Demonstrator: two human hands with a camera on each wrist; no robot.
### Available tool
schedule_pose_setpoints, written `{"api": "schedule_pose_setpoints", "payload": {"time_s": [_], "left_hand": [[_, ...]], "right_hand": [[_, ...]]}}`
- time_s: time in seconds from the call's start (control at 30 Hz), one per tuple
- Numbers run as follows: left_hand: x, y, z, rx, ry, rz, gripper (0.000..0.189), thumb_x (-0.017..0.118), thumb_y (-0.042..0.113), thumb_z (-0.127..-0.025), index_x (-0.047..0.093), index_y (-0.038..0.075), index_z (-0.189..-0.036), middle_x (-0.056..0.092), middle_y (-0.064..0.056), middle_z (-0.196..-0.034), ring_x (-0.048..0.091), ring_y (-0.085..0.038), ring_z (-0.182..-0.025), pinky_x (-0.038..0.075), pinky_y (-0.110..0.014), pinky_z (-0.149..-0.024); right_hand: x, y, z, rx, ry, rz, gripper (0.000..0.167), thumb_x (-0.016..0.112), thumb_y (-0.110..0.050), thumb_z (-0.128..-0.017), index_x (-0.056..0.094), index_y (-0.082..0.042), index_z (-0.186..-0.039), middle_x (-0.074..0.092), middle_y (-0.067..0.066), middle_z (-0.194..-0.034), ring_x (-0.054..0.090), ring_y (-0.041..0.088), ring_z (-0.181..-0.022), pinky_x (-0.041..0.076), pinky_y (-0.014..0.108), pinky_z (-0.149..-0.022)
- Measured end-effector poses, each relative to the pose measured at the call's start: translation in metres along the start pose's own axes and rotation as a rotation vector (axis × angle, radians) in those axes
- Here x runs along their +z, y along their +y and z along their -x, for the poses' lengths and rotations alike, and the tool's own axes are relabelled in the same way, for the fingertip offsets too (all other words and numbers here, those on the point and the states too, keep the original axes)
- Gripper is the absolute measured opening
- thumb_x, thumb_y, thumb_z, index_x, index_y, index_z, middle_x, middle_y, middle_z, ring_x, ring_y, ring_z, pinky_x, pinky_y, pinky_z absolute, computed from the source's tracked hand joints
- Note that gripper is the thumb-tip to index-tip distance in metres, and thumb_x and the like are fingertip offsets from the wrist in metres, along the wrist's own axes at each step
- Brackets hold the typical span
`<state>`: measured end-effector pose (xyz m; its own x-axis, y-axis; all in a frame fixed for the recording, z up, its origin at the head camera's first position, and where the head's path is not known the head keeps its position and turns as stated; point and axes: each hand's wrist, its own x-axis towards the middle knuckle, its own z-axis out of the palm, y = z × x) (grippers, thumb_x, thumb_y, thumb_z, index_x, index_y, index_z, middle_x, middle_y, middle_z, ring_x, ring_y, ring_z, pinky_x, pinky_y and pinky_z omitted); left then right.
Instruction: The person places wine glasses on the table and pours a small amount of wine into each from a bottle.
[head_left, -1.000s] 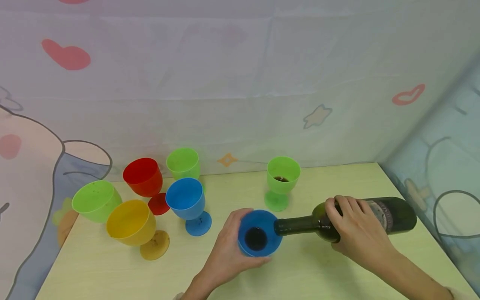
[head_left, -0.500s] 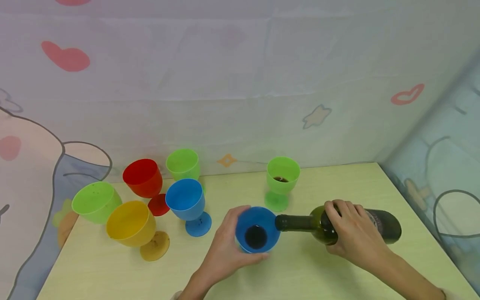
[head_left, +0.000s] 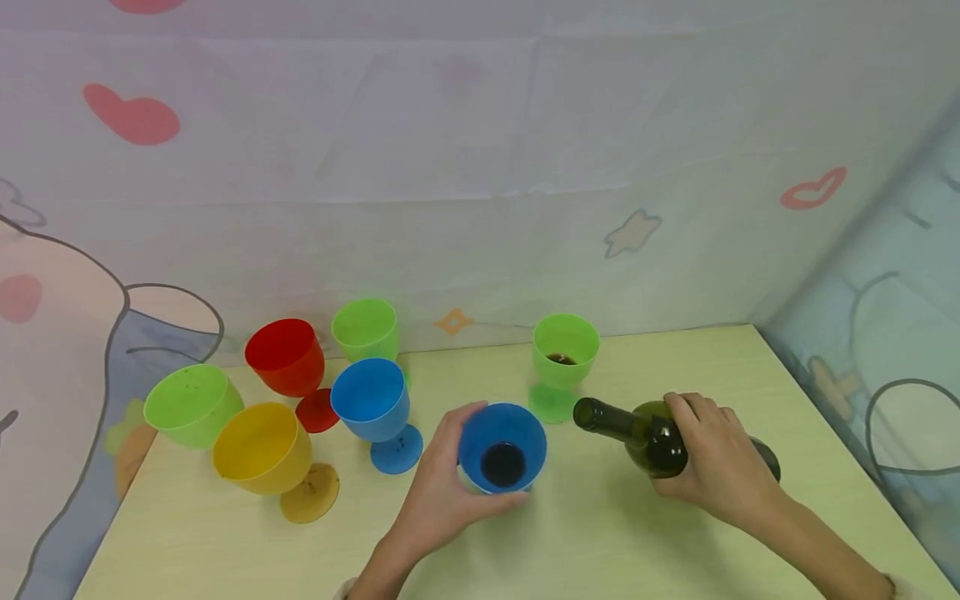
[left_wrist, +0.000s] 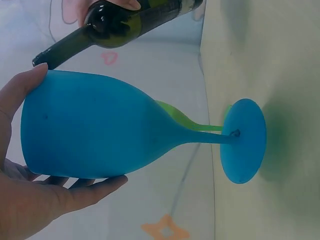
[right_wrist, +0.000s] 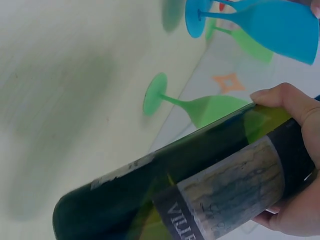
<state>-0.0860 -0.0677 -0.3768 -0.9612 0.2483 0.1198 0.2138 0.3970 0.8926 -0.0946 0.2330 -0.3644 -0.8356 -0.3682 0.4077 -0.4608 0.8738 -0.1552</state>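
My left hand (head_left: 438, 500) grips a blue goblet (head_left: 510, 423) by its bowl, thumb on the near side and fingers on the far side. Dark liquid (head_left: 502, 465) lies in the bottom of the bowl. In the left wrist view the goblet's foot (left_wrist: 243, 142) hangs over the table with a shadow beside it. My right hand (head_left: 712, 458) holds a dark green wine bottle (head_left: 660, 442) around its body. The bottle leans with its neck towards the goblet, the mouth (head_left: 588, 412) raised and apart from the rim in the head view. Its label (right_wrist: 235, 185) shows in the right wrist view.
A green goblet (head_left: 566, 333) with some dark liquid stands behind the hands. At the left stand a red goblet (head_left: 285, 358), a yellow goblet (head_left: 258, 450), another blue goblet (head_left: 371, 400) and two green goblets. A patterned cloth (head_left: 465, 150) hangs behind the table (head_left: 585, 542).
The bottle's neck has lifted and drawn back right from the blue goblet's rim, its body tipping more upright. My left hand has moved the goblet slightly left and away from me.
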Motion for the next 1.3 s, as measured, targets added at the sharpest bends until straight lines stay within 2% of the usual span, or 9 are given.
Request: {"api": "schedule_pose_setpoints", "payload": {"time_s": [0.13, 0.33, 0.5, 0.7, 0.93, 1.3], "left_hand": [[-0.002, -0.004, -0.001, -0.019, 0.003, 0.007, 0.083, 0.081, 0.032, -0.067, 0.035, 0.016, -0.134, 0.041, -0.004, -0.132, 0.038, -0.030, -0.121, 0.040, -0.053, -0.089], [-0.003, -0.008, -0.007, -0.020, 0.017, 0.007, 0.086, 0.081, 0.032, -0.067, 0.034, 0.014, -0.136, 0.040, -0.005, -0.133, 0.037, -0.030, -0.121, 0.040, -0.053, -0.090], [-0.006, -0.010, -0.013, -0.010, 0.029, -0.002, 0.087, 0.081, 0.031, -0.067, 0.033, 0.011, -0.136, 0.039, -0.008, -0.135, 0.037, -0.031, -0.122, 0.038, -0.054, -0.092], [-0.009, -0.013, -0.025, -0.010, 0.047, 0.016, 0.087, 0.080, 0.030, -0.069, 0.032, 0.009, -0.138, 0.035, -0.011, -0.138, 0.034, -0.034, -0.125, 0.035, -0.057, -0.093], [-0.007, -0.014, -0.044, 0.004, 0.070, 0.030, 0.088, 0.079, 0.028, -0.070, 0.029, 0.007, -0.139, 0.033, -0.013, -0.140, 0.032, -0.033, -0.126, 0.034, -0.056, -0.095], [-0.002, -0.023, -0.078, -0.058, 0.101, 0.044, 0.088, 0.078, 0.026, -0.072, 0.026, 0.007, -0.141, 0.033, -0.014, -0.140, 0.033, -0.035, -0.126, 0.035, -0.056, -0.094]], "right_hand": [[0.000, 0.006, 0.001, 0.096, 0.023, -0.109, 0.077, 0.083, -0.017, -0.048, 0.045, 0.007, -0.110, 0.054, 0.021, -0.096, 0.051, 0.033, -0.082, 0.038, 0.046, -0.069], [0.002, 0.017, 0.003, 0.218, 0.066, -0.276, 0.074, 0.085, -0.011, -0.053, 0.043, 0.011, -0.110, 0.053, 0.020, -0.094, 0.053, 0.032, -0.078, 0.044, 0.047, -0.063], [0.005, 0.024, 0.006, 0.296, 0.079, -0.313, 0.072, 0.084, -0.011, -0.057, 0.041, 0.010, -0.112, 0.053, 0.021, -0.095, 0.054, 0.036, -0.081, 0.044, 0.050, -0.065], [0.007, 0.031, 0.008, 0.372, 0.051, -0.335, 0.078, 0.083, -0.015, -0.060, 0.037, 0.010, -0.117, 0.053, 0.024, -0.098, 0.055, 0.038, -0.082, 0.044, 0.050, -0.064], [0.007, 0.036, 0.009, 0.397, 0.040, -0.350, 0.082, 0.084, -0.018, -0.061, 0.035, 0.011, -0.120, 0.053, 0.027, -0.098, 0.055, 0.041, -0.083, 0.045, 0.053, -0.065], [0.005, 0.038, 0.009, 0.398, 0.017, -0.355, 0.082, 0.083, -0.019, -0.062, 0.034, 0.011, -0.120, 0.051, 0.026, -0.100, 0.055, 0.040, -0.084, 0.045, 0.053, -0.066]]}}
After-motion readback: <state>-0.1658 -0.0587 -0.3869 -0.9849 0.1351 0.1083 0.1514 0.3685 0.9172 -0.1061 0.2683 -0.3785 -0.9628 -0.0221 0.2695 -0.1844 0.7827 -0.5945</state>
